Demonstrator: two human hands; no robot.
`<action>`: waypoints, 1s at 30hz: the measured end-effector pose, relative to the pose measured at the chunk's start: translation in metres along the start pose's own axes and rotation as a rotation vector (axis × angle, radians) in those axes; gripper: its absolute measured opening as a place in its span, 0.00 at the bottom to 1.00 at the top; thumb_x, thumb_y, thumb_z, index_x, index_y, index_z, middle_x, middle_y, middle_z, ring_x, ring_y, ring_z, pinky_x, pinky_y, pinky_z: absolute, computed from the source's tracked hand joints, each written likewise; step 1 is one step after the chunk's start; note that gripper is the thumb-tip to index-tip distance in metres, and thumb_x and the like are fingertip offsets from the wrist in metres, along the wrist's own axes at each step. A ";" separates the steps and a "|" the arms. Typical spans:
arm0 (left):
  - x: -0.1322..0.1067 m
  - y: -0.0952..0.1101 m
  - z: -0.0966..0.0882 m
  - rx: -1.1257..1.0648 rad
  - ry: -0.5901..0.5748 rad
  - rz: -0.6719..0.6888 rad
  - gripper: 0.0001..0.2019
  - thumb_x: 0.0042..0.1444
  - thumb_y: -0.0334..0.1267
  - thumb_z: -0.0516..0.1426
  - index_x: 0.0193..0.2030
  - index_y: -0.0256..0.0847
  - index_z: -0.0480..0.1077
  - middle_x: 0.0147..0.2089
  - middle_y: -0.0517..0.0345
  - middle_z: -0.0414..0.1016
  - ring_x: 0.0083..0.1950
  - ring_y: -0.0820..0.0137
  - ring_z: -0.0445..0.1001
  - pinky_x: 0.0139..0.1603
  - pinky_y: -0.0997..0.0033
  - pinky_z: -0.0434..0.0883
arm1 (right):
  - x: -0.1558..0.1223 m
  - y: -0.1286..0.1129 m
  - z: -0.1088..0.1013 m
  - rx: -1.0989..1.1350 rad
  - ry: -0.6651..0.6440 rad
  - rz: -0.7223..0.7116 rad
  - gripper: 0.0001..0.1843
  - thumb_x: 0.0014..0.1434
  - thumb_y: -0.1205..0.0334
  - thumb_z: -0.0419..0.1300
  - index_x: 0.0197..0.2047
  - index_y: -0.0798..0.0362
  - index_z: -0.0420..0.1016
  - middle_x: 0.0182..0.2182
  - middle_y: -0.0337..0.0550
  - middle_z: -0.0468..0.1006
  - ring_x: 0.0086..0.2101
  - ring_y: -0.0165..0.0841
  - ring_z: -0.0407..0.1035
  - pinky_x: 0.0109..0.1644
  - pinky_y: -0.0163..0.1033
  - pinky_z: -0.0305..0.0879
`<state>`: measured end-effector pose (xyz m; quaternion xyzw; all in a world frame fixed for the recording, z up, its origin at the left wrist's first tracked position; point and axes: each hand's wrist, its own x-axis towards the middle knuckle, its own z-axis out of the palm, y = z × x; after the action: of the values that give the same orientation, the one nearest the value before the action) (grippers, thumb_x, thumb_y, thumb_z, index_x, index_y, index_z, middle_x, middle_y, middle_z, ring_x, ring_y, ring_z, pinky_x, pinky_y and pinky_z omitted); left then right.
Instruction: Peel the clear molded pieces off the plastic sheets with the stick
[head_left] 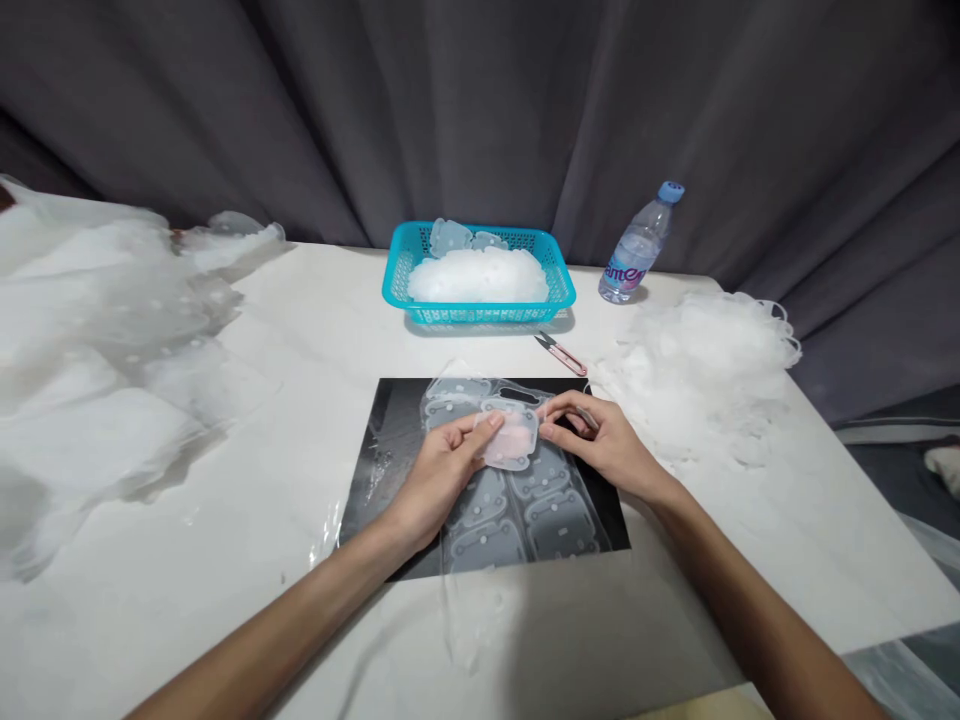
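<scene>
1. Translucent plastic piece [512, 455] sat mid-frame above a clear moulded sheet [564, 522] and black mat [397, 420]
2. Left hand [442, 470] pinched it between thumb and fingers; right hand [604, 435] had fingertips at its right edge, gripping or not I couldn't tell
3. Step in hand looked like freeing that edge; next move seemed to call for steady left pinch, careful right pull

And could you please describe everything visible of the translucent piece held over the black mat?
The translucent piece is thin, whitish and plastic-looking, roughly rectangular with rounded corners and a paler border. Held above the black mat, it faces the camera. The left hand's grip holds its left side, thumb on the near face, fingers showing through it. The right hand's grip is at its right edge; contact is unclear.
</scene>
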<state>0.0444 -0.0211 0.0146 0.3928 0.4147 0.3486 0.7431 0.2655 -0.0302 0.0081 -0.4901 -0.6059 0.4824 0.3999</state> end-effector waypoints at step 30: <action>-0.005 -0.006 -0.002 0.612 0.042 0.252 0.20 0.61 0.52 0.63 0.27 0.37 0.77 0.20 0.67 0.56 0.24 0.74 0.51 0.27 0.72 0.51 | 0.069 -0.052 -0.002 -0.453 -0.550 -0.062 0.07 0.60 0.60 0.66 0.34 0.54 0.77 0.28 0.35 0.76 0.29 0.30 0.66 0.33 0.33 0.56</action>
<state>0.0416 -0.0276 0.0108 0.6388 0.4635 0.3049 0.5331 0.2426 0.0351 0.0605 -0.3993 -0.7972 0.4374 0.1175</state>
